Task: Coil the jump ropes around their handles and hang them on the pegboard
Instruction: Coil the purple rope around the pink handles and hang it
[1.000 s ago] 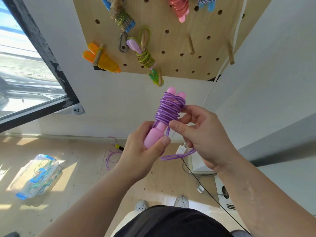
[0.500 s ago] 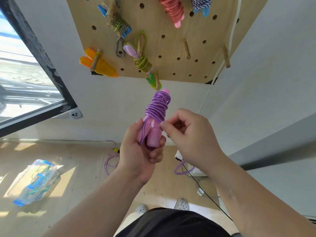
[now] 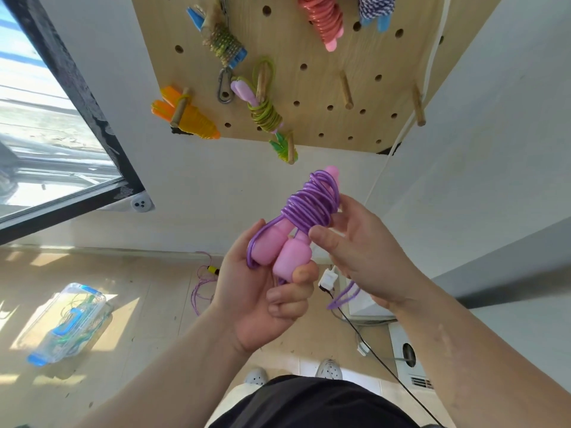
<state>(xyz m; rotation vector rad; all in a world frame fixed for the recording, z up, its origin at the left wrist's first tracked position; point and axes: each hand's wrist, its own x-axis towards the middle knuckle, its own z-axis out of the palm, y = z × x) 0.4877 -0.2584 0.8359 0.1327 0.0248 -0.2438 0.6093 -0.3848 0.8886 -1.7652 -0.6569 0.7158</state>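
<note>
I hold a purple jump rope wound in many turns round its two pink handles. My left hand grips the handles' thick lower ends. My right hand pinches the coil at its right side, and a loose purple loop hangs below that palm. Above, the wooden pegboard carries several coiled ropes: an orange one, a green one with lilac handles, a coral one. Two bare pegs stick out at its right.
A clear plastic box with blue clasps lies on the wooden floor at the left. Another thin purple rope lies on the floor by the wall. A black cable and a white appliance are at the right; a window is at the left.
The bundle has turned so both pink handle ends face me. My right hand has shifted from the coil's lower end up to its right side, and the loose loop is shorter.
</note>
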